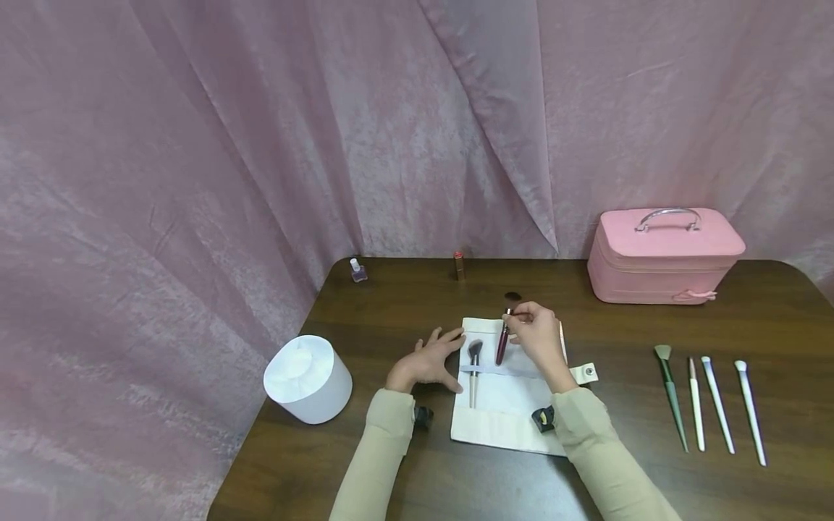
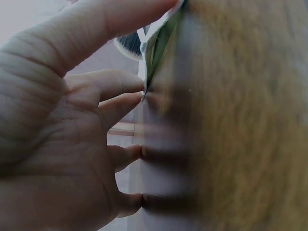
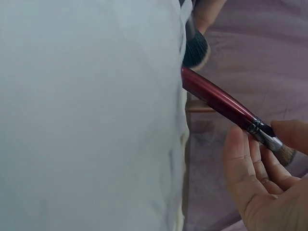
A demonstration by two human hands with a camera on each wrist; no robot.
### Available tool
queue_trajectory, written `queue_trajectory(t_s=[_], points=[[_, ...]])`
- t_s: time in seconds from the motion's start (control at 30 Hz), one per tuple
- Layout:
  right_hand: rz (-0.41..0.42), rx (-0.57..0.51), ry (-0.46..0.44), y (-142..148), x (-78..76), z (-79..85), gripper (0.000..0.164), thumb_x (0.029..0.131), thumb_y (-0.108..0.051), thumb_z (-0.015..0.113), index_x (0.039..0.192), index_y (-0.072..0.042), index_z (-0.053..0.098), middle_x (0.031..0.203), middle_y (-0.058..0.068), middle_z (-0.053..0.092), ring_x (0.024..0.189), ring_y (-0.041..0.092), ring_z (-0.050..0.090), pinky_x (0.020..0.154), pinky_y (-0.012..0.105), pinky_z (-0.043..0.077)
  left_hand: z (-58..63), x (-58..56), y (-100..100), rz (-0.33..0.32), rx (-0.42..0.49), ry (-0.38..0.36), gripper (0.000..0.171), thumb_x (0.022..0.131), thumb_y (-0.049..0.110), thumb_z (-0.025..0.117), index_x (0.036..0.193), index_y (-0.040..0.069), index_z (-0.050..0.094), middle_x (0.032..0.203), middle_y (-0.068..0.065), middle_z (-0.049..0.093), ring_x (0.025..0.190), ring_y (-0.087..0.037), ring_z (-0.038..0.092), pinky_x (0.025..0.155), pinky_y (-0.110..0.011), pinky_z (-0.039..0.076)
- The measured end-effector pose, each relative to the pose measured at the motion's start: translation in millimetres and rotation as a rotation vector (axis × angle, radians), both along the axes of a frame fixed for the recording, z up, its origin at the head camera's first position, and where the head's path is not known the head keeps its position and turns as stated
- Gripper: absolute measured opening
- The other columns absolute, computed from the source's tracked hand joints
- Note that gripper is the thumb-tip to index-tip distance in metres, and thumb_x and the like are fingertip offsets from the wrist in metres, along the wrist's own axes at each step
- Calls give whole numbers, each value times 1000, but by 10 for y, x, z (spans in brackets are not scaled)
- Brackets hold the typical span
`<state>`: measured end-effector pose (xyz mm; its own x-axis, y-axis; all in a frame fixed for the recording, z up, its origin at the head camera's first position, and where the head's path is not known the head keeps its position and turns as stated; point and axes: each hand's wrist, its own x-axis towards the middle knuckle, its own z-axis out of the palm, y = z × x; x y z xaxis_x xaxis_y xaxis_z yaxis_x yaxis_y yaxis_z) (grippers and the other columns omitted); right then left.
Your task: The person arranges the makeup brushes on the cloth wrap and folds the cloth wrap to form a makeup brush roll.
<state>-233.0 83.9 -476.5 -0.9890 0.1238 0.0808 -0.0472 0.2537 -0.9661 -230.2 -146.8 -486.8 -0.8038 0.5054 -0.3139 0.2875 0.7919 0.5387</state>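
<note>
A white cloth brush roll (image 1: 502, 427) lies unrolled on the table. Over its upper part my right hand (image 1: 538, 336) pinches a makeup brush with a dark red handle (image 1: 502, 346) near its metal collar. In the right wrist view, that red brush (image 3: 219, 100) slants with its bristles away from the cloth and its handle end at the cloth. My left hand (image 1: 431, 360) has its fingers spread at the roll's left edge, fingertips on the table and edge in the left wrist view. A fan-shaped brush with dark bristles (image 1: 475, 349) is tucked under the roll's band.
Several brushes, one a green-handled brush (image 1: 670, 391), lie in a row at the right. A pink case (image 1: 664, 260) stands at the back right. Farther left are a lipstick (image 1: 459, 266), a nail polish bottle (image 1: 358, 271) and a white round container (image 1: 319, 387).
</note>
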Motion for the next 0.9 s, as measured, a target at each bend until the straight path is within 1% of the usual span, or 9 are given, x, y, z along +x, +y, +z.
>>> queue_trajectory(t_s=[0.17, 0.27, 0.33, 0.47, 0.57, 0.77, 0.9], points=[[39, -43, -75, -40, -12, -67, 19, 93, -4, 69, 101, 12, 62, 83, 14, 67, 62, 21, 71, 58, 31, 59, -2, 9, -9, 10, 0, -5, 100, 77, 21, 90, 159, 12, 33, 168, 2, 16, 154, -35, 1, 117, -66, 4], [44, -33, -120, -57, -25, -93, 19, 93, -4, 69, 102, 12, 61, 82, 14, 67, 59, 18, 70, 57, 30, 59, -10, 10, -10, 10, 1, -12, 101, 77, 22, 90, 159, 12, 33, 168, 2, 16, 154, -35, 0, 117, -66, 4], [46, -6, -140, -68, -33, -95, 19, 92, -4, 69, 101, 11, 62, 82, 14, 68, 59, 16, 68, 56, 28, 58, -14, 8, -7, 8, 2, -12, 101, 78, 22, 90, 159, 11, 33, 168, 1, 16, 154, -35, 0, 117, -66, 4], [68, 57, -186, -84, -50, -98, 18, 92, -6, 70, 99, 9, 63, 83, 15, 70, 56, 14, 67, 54, 26, 57, -20, -12, 4, 6, -7, 4, 100, 77, 22, 90, 159, 12, 33, 168, 1, 16, 154, -35, 2, 117, -66, 6], [93, 83, -226, -92, -38, -101, 18, 92, -6, 71, 98, 9, 63, 82, 15, 70, 55, 13, 66, 54, 26, 56, -22, -24, 13, 7, -13, 9, 101, 77, 22, 91, 159, 12, 33, 168, 2, 16, 154, -35, 2, 117, -65, 6], [91, 102, -252, -104, -3, -98, 15, 90, -4, 71, 93, 9, 64, 73, 12, 68, 52, 12, 64, 52, 26, 55, -16, -21, 26, 10, -15, 10, 101, 78, 23, 90, 160, 13, 33, 168, 3, 16, 154, -34, 1, 117, -65, 5], [96, 111, -293, -116, 20, -90, 13, 91, -4, 71, 88, 8, 65, 68, 12, 66, 52, 12, 63, 51, 25, 54, -30, -12, 21, 13, -25, 14, 101, 77, 24, 91, 159, 13, 34, 168, 2, 17, 154, -35, 3, 117, -65, 6]])
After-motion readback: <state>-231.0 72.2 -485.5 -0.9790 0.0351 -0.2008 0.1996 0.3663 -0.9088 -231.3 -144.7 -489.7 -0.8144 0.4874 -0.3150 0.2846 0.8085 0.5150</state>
